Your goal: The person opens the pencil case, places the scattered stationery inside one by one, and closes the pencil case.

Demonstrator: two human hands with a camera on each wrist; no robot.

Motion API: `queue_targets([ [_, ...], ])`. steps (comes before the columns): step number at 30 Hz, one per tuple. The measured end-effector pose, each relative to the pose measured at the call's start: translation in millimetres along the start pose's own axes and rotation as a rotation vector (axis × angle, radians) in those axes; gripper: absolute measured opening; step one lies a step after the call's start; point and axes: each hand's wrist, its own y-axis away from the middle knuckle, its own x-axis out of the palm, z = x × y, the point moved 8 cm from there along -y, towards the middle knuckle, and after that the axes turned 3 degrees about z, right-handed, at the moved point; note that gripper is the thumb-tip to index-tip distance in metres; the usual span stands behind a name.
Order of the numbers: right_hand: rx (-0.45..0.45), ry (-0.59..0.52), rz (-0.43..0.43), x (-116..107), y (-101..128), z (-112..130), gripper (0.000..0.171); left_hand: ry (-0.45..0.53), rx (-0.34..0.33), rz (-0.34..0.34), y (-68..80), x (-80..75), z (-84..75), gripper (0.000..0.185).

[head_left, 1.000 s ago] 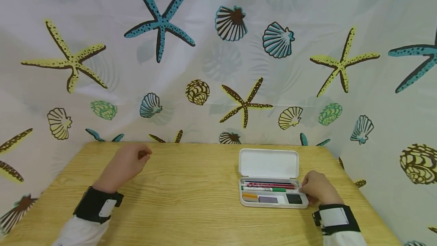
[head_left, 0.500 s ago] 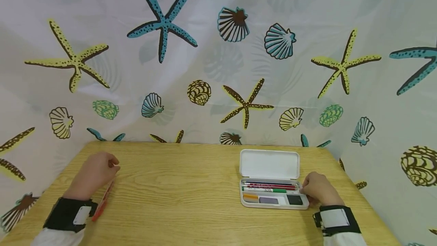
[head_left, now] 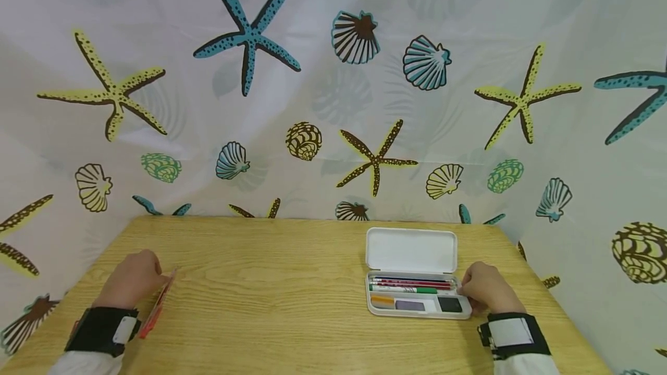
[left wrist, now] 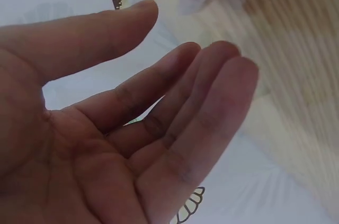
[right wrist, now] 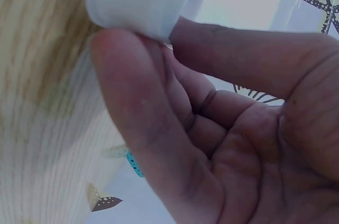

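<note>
A white pencil case [head_left: 371, 305] lies with its lid [head_left: 410, 250] raised, on the right half of the wooden table. Dark and red pencils [head_left: 411, 283], a green-capped marker [head_left: 403, 289] and small blocks fill it. My right hand [head_left: 487, 287] pinches its right end, thumb at the rim and fingers against the outer wall [right wrist: 135, 1]. On the left, my left hand [head_left: 130, 279] holds nothing; its thumb and loosely bent fingers [left wrist: 222, 102] stand apart in the left wrist view. Beside it lies a slim red-and-clear item [head_left: 156, 308], its kind unclear.
In the case's front row sit an orange-and-white block [head_left: 383, 302], a grey block [head_left: 410, 305] and a black block [head_left: 449, 304]. A cloth printed with starfish and shells [head_left: 312, 91] hangs behind and beside the wooden table [head_left: 271, 282].
My left hand has moved left and toward me, and its fingers have drawn away from the red item, which now lies beside it. The right hand and pencil case stay put.
</note>
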Motion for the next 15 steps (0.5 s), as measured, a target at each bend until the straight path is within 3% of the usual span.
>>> queue_targets([
  [6, -0.013, 0.000, -0.004, -0.8, 0.9, 0.2, 0.012, -0.018, -0.030, 0.058, -6.6, 12.8, 11.1, 0.050],
  [15, -0.015, 0.001, -0.009, -1.2, 1.2, -0.1, 0.012, 0.000, 0.015, 0.095, -8.4, 19.7, 7.8, 0.043],
])
